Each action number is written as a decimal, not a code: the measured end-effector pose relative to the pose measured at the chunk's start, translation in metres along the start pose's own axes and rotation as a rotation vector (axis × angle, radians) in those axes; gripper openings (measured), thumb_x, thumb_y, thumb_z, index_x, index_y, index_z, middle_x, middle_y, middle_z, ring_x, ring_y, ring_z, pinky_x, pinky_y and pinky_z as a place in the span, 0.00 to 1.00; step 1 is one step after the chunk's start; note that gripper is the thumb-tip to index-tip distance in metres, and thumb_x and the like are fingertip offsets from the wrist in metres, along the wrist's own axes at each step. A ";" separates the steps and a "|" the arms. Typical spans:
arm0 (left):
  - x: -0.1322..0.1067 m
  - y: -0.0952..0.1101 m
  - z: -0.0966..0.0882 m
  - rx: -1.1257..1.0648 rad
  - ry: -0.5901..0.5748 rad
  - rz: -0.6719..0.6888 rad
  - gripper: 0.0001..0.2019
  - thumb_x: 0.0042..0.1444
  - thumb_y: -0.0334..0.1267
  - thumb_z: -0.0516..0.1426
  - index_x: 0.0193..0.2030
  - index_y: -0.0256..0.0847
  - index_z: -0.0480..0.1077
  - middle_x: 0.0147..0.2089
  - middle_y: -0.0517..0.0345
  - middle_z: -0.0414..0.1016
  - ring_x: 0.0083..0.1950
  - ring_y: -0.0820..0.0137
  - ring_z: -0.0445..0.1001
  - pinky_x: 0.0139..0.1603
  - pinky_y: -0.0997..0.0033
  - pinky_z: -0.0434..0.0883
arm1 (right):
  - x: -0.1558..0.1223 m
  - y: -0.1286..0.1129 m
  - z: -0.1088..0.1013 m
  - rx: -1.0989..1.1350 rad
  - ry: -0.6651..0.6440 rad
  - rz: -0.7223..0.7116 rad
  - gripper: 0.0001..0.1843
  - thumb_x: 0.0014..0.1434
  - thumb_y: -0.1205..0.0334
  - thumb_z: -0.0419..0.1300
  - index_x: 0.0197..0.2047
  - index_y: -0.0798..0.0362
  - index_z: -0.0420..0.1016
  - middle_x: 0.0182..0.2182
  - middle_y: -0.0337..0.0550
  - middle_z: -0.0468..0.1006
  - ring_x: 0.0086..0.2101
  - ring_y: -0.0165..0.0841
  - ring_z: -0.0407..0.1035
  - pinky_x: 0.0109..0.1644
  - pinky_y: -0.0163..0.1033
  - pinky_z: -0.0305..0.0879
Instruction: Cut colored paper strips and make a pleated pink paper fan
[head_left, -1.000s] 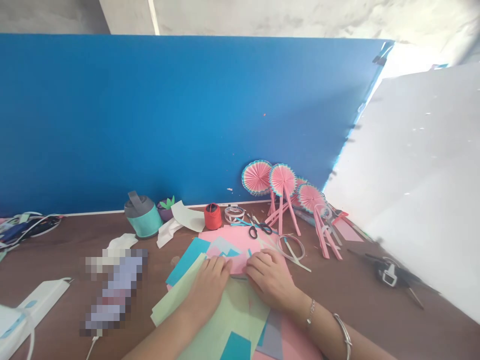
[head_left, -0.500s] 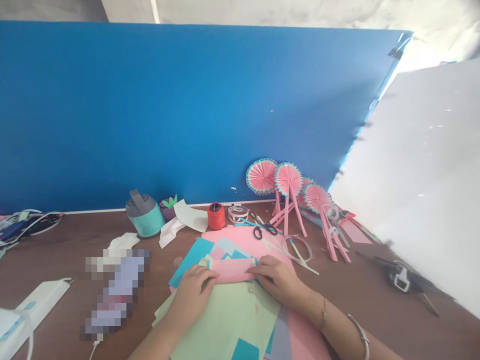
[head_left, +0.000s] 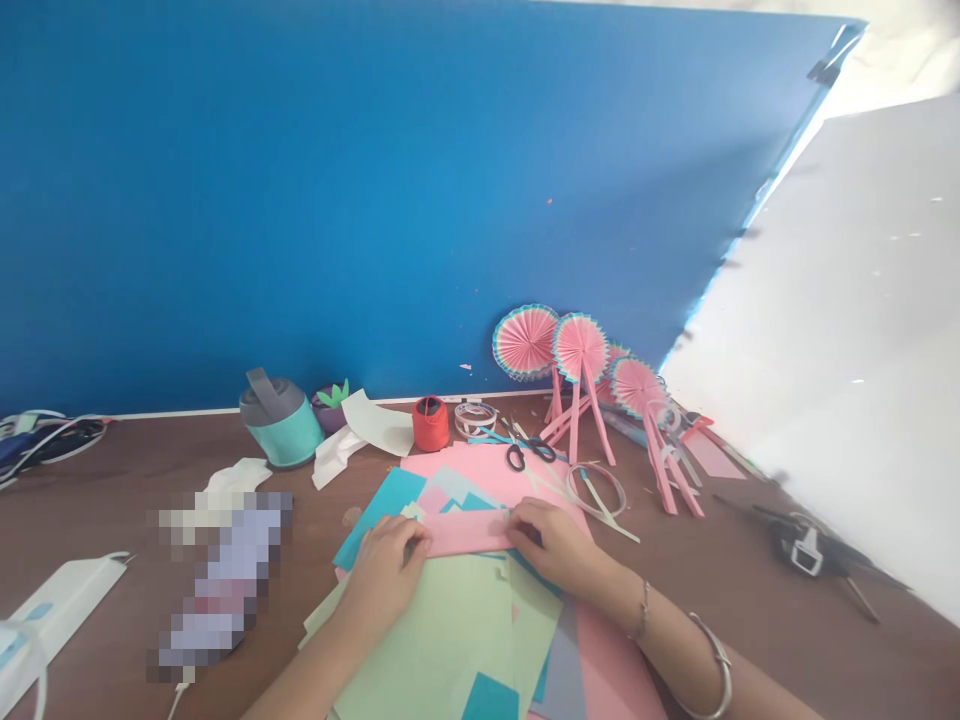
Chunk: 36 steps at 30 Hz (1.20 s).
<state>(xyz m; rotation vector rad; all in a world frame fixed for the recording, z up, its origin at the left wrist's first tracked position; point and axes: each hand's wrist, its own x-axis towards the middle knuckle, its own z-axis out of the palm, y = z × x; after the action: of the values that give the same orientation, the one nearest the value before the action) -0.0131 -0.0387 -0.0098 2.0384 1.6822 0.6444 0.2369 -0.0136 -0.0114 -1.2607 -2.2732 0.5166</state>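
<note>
A folded strip of pink paper [head_left: 466,532] lies across the paper pile between my hands. My left hand [head_left: 394,560] pinches its left end, thumb and fingers close together. At the strip's right end, my right hand [head_left: 551,540] grips it in the same way, fingers bent. Beneath are green sheets [head_left: 435,630], blue paper [head_left: 382,510] and a large pink sheet [head_left: 457,458]. Black-handled scissors [head_left: 531,453] rest on the pink sheet beyond the strip, beside a roll of clear tape [head_left: 596,488].
Pink pleated paper fans [head_left: 580,348] lean on the blue partition [head_left: 300,200]. A red thread spool [head_left: 430,425], a teal container [head_left: 281,425] and white paper [head_left: 379,425] stand behind. A power strip [head_left: 56,625] is at left; a black tool [head_left: 802,548] lies at right.
The view has tipped down slightly. Both hands keep hold of the pink strip's ends, and the strip now looks narrower and flatter.
</note>
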 end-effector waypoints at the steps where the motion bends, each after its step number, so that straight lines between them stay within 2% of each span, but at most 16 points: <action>1: 0.000 0.002 -0.001 0.013 -0.004 -0.007 0.10 0.56 0.35 0.49 0.30 0.43 0.69 0.34 0.57 0.75 0.40 0.64 0.71 0.43 0.62 0.65 | 0.001 0.000 0.000 -0.006 -0.004 0.009 0.08 0.54 0.73 0.53 0.27 0.53 0.67 0.25 0.39 0.70 0.28 0.30 0.65 0.30 0.32 0.59; 16: 0.004 0.008 -0.005 0.024 -0.045 -0.061 0.09 0.54 0.34 0.50 0.31 0.43 0.71 0.35 0.56 0.75 0.41 0.64 0.71 0.43 0.62 0.66 | 0.003 0.000 0.002 -0.016 -0.028 0.062 0.08 0.52 0.73 0.52 0.25 0.54 0.66 0.23 0.38 0.69 0.26 0.29 0.62 0.29 0.32 0.55; 25: 0.003 0.007 -0.004 0.097 -0.052 -0.011 0.09 0.56 0.33 0.50 0.32 0.43 0.71 0.35 0.57 0.75 0.41 0.64 0.70 0.43 0.64 0.64 | 0.001 0.001 0.005 -0.051 -0.044 0.064 0.07 0.55 0.72 0.52 0.27 0.54 0.66 0.25 0.39 0.70 0.29 0.31 0.64 0.31 0.33 0.57; 28: 0.000 0.010 -0.002 0.250 -0.005 0.085 0.11 0.57 0.31 0.48 0.34 0.43 0.71 0.36 0.56 0.73 0.41 0.64 0.69 0.41 0.63 0.64 | -0.001 -0.002 0.005 -0.141 -0.047 0.034 0.07 0.56 0.72 0.51 0.31 0.54 0.68 0.28 0.41 0.69 0.31 0.32 0.63 0.34 0.35 0.57; 30: -0.003 0.012 0.000 0.366 0.044 0.215 0.15 0.57 0.26 0.47 0.41 0.45 0.71 0.42 0.54 0.72 0.45 0.63 0.67 0.42 0.62 0.63 | -0.002 -0.007 0.005 -0.254 -0.019 -0.018 0.09 0.55 0.73 0.52 0.37 0.54 0.69 0.32 0.43 0.69 0.34 0.34 0.62 0.36 0.37 0.56; 33: -0.006 0.014 0.004 0.474 0.046 0.457 0.23 0.56 0.22 0.47 0.53 0.52 0.66 0.50 0.53 0.68 0.54 0.62 0.63 0.49 0.61 0.62 | -0.004 -0.014 0.006 -0.404 -0.014 -0.202 0.17 0.55 0.75 0.52 0.45 0.49 0.70 0.38 0.45 0.69 0.37 0.35 0.60 0.38 0.38 0.54; 36: -0.005 0.014 0.006 0.515 0.013 0.562 0.22 0.58 0.26 0.49 0.55 0.54 0.64 0.52 0.54 0.67 0.56 0.63 0.61 0.55 0.59 0.59 | -0.003 -0.017 0.007 -0.463 -0.055 -0.377 0.18 0.58 0.74 0.51 0.48 0.47 0.70 0.38 0.45 0.69 0.37 0.35 0.59 0.37 0.39 0.52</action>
<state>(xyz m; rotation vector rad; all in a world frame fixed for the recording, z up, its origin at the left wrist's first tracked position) 0.0005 -0.0468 -0.0064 2.9263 1.3695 0.4071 0.2228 -0.0254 -0.0086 -0.9731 -2.6881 -0.1201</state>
